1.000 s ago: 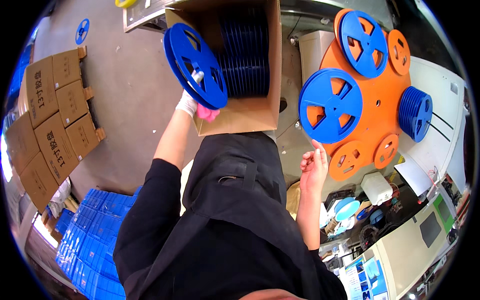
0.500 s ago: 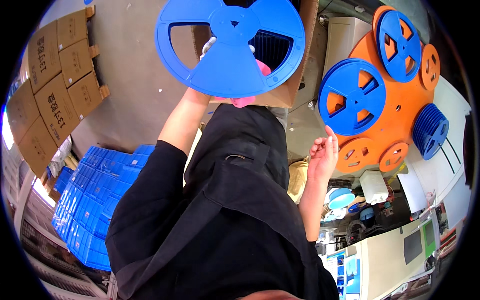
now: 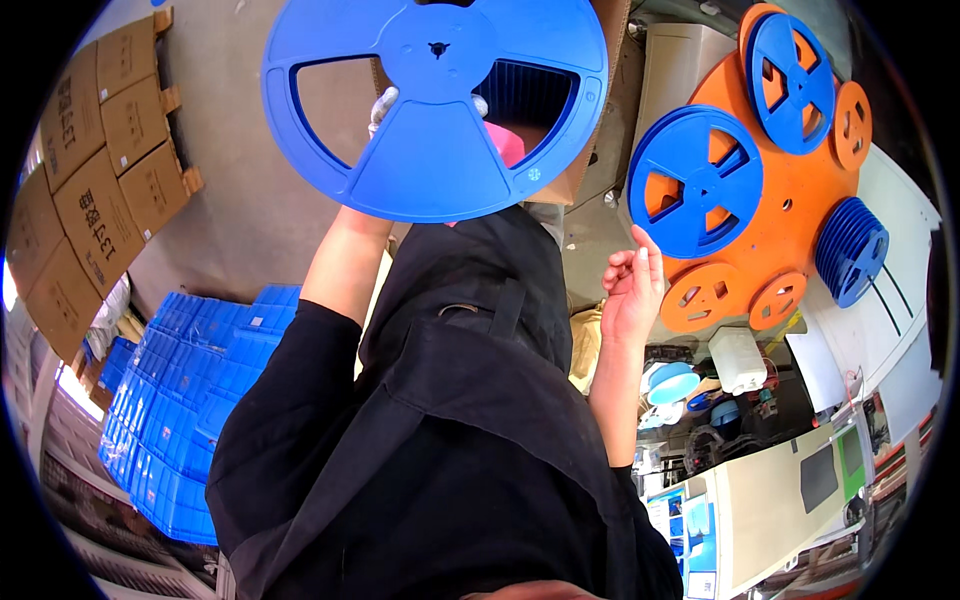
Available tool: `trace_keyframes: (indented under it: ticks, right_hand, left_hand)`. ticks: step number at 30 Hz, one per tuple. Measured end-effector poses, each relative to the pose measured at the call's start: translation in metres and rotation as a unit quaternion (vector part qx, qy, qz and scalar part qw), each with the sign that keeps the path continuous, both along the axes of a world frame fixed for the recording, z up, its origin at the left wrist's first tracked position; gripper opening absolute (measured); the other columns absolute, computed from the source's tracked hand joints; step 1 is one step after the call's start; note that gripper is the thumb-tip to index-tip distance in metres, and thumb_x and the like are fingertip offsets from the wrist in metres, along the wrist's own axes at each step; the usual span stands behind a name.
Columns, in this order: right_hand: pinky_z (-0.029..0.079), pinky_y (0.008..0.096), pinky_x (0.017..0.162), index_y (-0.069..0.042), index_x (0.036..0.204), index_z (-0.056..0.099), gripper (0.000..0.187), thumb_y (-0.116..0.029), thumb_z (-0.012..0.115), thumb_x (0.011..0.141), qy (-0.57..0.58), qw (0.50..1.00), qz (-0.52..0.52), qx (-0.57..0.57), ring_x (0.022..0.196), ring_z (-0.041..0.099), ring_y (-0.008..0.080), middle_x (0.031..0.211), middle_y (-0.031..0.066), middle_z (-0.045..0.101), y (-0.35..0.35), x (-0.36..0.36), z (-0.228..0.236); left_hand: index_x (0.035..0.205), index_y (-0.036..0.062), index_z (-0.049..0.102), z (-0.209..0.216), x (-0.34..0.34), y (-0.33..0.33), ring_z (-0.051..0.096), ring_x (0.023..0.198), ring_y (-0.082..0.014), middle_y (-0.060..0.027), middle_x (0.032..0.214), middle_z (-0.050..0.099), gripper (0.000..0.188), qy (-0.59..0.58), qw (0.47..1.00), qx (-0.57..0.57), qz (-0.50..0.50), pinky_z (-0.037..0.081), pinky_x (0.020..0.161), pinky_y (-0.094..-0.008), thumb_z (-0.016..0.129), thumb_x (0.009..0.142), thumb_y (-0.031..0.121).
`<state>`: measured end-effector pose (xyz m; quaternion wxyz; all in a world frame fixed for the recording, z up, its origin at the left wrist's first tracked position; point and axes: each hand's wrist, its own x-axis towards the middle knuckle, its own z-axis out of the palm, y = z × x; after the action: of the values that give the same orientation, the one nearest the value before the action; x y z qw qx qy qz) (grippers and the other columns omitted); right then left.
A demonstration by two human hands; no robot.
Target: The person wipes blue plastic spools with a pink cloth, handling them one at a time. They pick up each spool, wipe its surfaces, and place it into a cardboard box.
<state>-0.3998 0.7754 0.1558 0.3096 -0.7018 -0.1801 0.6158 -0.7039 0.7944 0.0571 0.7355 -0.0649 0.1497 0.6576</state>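
Observation:
A large blue plastic reel [image 3: 430,170] with wide cutouts is raised at the top of the view, over a cardboard box. My left hand [image 3: 383,108] grips it from behind. White-covered fingertips show through the cutouts, while the reel hides the palm. My right hand [image 3: 633,290] is empty, its index finger stretched out and the others loosely bent. It hovers just below a blue reel [image 3: 697,190] lying on a round orange table [image 3: 780,215]. Something pink [image 3: 507,146] shows behind the held reel.
Another blue reel [image 3: 795,85] and a stack of blue reels [image 3: 855,255] sit around the orange table. The cardboard box [image 3: 580,165] has dark ribbed contents. Stacked cartons [image 3: 90,190] stand at left, above wrapped blue plastic stacks [image 3: 180,410]. A beige cabinet [image 3: 680,65] is beyond.
The held reel has come nearer to me and slightly left, looking larger and covering more of the box. My right hand stays beside the orange table, its fingers much the same.

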Motion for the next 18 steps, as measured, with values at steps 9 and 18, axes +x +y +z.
trace_keyframes:
  ticks: [9, 18]
  right_hand:
    - [0.022, 0.0506, 0.111, -0.020, 0.132, 0.053, 0.068, -0.033, 0.074, 0.068, -0.301, 0.597, 0.604, 0.434, 0.133, 0.038, 0.0259, 0.135, 0.0035, 0.050, 0.057, -0.069, -0.006]
    - [0.023, 0.0514, 0.112, -0.019, 0.121, 0.060, 0.053, -0.049, 0.061, 0.076, -0.240, 0.526, 0.626, 0.524, 0.125, 0.049, 0.0208, 0.122, -0.0003, 0.059, 0.052, -0.089, 0.002]
  left_hand:
    - [0.136, 0.0051, 0.042, 0.060, 0.025, -0.004, 0.064, 0.094, -0.0251, -0.0211, 0.115, 0.056, 0.063, 0.099, 0.953, -0.286, 0.000, 0.058, 0.077, -0.0365, 0.051, 0.091, 0.049]
    - [0.135, 0.0033, 0.041, 0.028, -0.007, -0.019, 0.063, 0.089, -0.0300, -0.0224, 0.112, 0.055, 0.063, -0.070, 0.997, 0.020, -0.034, 0.058, 0.077, -0.0373, 0.060, 0.088, 0.041]
